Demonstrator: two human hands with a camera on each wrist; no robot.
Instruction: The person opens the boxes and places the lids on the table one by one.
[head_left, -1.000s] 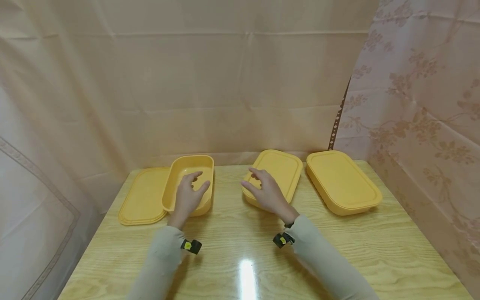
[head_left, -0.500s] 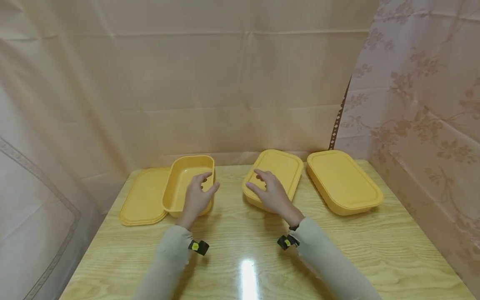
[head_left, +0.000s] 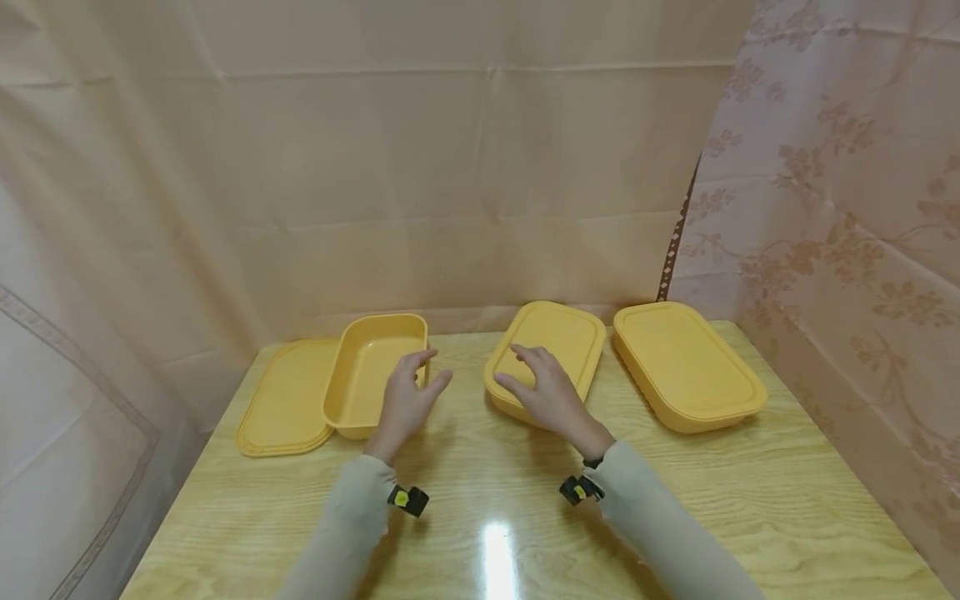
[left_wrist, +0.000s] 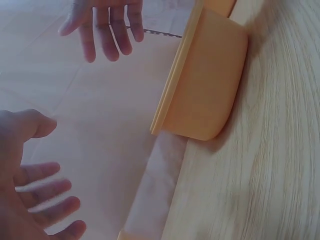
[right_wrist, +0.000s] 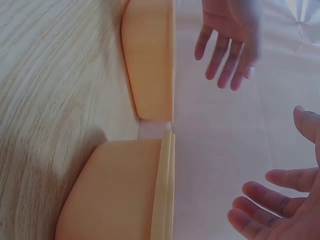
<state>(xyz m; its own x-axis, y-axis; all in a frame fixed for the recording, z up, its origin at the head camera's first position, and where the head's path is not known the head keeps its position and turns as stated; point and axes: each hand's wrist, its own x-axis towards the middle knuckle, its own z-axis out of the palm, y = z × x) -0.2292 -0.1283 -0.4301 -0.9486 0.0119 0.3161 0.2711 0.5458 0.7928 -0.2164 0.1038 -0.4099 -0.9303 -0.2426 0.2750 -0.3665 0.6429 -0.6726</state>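
Note:
My left hand [head_left: 405, 404] hovers over the right side of a lidless yellow food container [head_left: 360, 375], fingers parted and holding nothing. That container's inside shows nothing in it. Above the near left part of a lidded yellow container [head_left: 558, 333] is my right hand [head_left: 551, 392], thumb and fingers spread apart with nothing between them. Both palms face each other. In the left wrist view the left fingers [left_wrist: 50, 187] stand away from the lidded container [left_wrist: 205, 75]. The right wrist view has the right fingers [right_wrist: 270, 200] apart from the containers too.
A loose yellow lid [head_left: 288, 400] lies flat on the wooden table [head_left: 465, 467], left of the lidless container and partly under its edge. Another lidded yellow container [head_left: 686, 362] stands at the right. A beige curtain [head_left: 465, 167] hangs behind the table, and a floral cloth [head_left: 847, 250] hangs at the right.
My left hand has drifted right across the lidless container toward its right edge. The right hand has shifted slightly to the right. The containers and lid stay in place.

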